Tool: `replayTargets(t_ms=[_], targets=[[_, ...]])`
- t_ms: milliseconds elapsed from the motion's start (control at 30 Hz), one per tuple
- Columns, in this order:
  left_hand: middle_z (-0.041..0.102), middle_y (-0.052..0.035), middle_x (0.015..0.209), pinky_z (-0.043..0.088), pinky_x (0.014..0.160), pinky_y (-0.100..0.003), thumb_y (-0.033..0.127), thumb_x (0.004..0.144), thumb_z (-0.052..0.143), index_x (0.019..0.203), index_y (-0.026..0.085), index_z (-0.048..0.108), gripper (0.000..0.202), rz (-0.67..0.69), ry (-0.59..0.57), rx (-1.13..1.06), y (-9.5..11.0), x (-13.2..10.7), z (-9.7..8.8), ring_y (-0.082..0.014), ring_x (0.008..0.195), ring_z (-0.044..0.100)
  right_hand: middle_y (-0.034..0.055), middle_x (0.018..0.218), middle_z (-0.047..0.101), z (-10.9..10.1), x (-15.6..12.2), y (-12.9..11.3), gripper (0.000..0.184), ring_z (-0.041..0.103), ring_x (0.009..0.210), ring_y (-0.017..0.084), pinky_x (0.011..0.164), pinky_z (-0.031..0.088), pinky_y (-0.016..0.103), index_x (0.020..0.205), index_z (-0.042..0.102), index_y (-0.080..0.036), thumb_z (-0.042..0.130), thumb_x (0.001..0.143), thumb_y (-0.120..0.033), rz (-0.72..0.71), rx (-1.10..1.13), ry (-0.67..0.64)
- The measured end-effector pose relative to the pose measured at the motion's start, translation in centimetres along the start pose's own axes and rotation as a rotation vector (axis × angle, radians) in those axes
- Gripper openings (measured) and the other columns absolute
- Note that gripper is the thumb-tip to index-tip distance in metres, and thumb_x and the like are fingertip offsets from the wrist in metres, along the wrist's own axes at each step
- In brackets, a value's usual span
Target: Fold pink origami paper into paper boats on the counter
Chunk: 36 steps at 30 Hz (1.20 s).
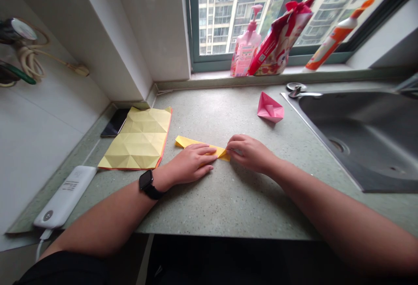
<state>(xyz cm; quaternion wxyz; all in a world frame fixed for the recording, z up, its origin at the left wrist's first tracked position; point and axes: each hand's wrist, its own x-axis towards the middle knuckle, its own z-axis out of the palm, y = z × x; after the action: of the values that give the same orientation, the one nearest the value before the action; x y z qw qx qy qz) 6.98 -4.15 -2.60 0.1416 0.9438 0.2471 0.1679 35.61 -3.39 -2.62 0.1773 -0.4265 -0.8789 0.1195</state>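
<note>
A narrow folded strip of yellow paper (pixel 183 141) lies on the speckled counter, its middle hidden under my fingers. My left hand (pixel 192 163) rests flat across the strip with its fingers stretched out. At the strip's right end, my right hand (pixel 251 152) pinches the paper between thumb and fingertips. Creased yellow sheets (pixel 140 135) with an orange edge lie to the left of my left hand. Beyond my right hand, near the sink, sits a folded pink paper piece (pixel 270 110).
A steel sink (pixel 359 124) with a faucet bounds the right side. On the left are a dark phone (pixel 114 123) and a white power bank (pixel 67 196) with a cable. A pink pump bottle (pixel 245 52), a red bag (pixel 281 41) and an orange-white bottle (pixel 333 43) line the windowsill.
</note>
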Motion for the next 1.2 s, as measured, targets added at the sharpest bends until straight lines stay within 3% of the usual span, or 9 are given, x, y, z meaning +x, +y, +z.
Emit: replayTargets(t_ms=[367,600,867,1200], targets=[[0.074,-0.0098,0.145,0.049,0.126,-0.049,0.030,0.110,0.062,0.144,0.023,0.068,0.035,-0.041,0.018,-0.037,0.3,0.1,-0.1,-0.0281,0.141,0.065,0.0064,0.099,0.075,1.3,0.4,0.2,0.012,0.071,0.089,0.022,0.085,0.058,0.039,0.091,0.080,-0.026,0.072,0.099,-0.024,0.127,0.084,0.101],[0.067,-0.0093,0.156,0.047,0.127,-0.053,0.033,0.110,0.064,0.148,0.026,0.068,0.038,-0.018,-0.004,0.032,0.3,-0.1,0.4,-0.0299,0.145,0.061,0.0057,0.098,0.074,1.7,0.5,0.1,0.010,0.069,0.087,0.022,0.083,0.057,0.038,0.090,0.077,-0.026,0.072,0.098,-0.023,0.134,0.068,0.121],[0.069,-0.0106,0.152,0.049,0.125,-0.055,0.031,0.111,0.063,0.141,0.027,0.074,0.033,-0.016,0.000,0.025,0.4,0.0,0.3,-0.0310,0.143,0.062,0.0079,0.108,0.075,2.2,0.3,0.0,0.006,0.070,0.099,0.027,0.090,0.057,0.044,0.103,0.078,-0.027,0.075,0.098,-0.028,0.113,0.009,0.139],[0.071,-0.0102,0.150,0.051,0.122,-0.053,0.032,0.110,0.063,0.132,0.024,0.076,0.027,-0.021,0.005,-0.005,0.5,0.2,0.1,-0.0295,0.139,0.064,0.0120,0.131,0.072,3.0,0.3,-0.4,0.026,0.067,0.120,0.032,0.106,0.057,0.051,0.120,0.076,-0.027,0.080,0.096,-0.035,0.108,0.017,0.154]])
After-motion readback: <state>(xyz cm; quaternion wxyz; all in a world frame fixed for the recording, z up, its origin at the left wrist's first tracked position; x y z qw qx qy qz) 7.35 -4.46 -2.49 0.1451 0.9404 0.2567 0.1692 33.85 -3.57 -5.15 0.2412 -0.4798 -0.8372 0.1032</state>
